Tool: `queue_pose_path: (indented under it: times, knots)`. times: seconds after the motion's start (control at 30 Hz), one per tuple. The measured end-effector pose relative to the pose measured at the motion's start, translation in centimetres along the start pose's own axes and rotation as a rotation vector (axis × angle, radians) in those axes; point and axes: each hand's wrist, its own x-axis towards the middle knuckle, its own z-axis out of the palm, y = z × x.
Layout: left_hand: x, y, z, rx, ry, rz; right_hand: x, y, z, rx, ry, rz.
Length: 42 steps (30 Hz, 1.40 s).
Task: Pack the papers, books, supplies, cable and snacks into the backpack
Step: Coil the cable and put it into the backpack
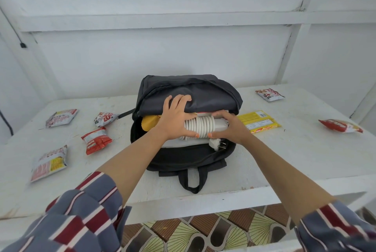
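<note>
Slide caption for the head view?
Left hand and right hand grip a coiled white cable at the mouth of the open black backpack; snack packets lie around it on the table.

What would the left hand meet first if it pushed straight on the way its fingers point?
The backpack flap. The left hand grips the coiled cable, fingers pointing away from the person with their tips already on the flap, so it would likely press straight into it.

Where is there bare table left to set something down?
Widest bare table lies front right, bordered by the yellow packet, the right-hand red packet and the near edge. Another strip runs behind the yellow packet toward the far packet. Left of the backpack, four snack packets crowd it.
</note>
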Motion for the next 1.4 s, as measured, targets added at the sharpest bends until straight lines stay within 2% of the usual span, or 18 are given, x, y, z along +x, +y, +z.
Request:
queue_pose_path:
  times: [0.23,0.4,0.6,0.77,0.87,1.17,1.27,1.4]
  knots:
    - [0.0,-0.3,-0.1,0.036,-0.061,0.041,-0.4,-0.3,0.2,0.095,0.062,-0.082]
    - [0.1,-0.5,-0.2,0.019,-0.095,0.045,0.1,-0.1,-0.1,0.005,0.004,-0.051]
    - [0.0,-0.9,-0.3,-0.091,-0.015,0.064,-0.5,-0.4,-0.8,0.001,-0.058,-0.034]
    - [0.0,-0.8,-0.2,-0.293,0.146,0.034,-1.2,-0.5,-1.4,0.042,-0.082,-0.012]
    - [0.0,-0.6,-0.2,-0.298,0.176,0.039,-1.3,-0.5,-1.6,0.018,-0.083,0.016]
    - [-0.3,-1.2,-0.2,-0.132,0.048,0.124,-1.6,-1.2,-2.7,-0.061,-0.366,0.149]
    - [-0.4,-0.9,-0.2,-0.087,0.052,0.112,-1.8,-1.4,-1.9,-0.169,-0.26,0.107]
    - [-0.6,-0.1,0.5,-0.06,0.141,0.099,-2.0,-2.1,0.7,-0.394,-0.054,0.118]
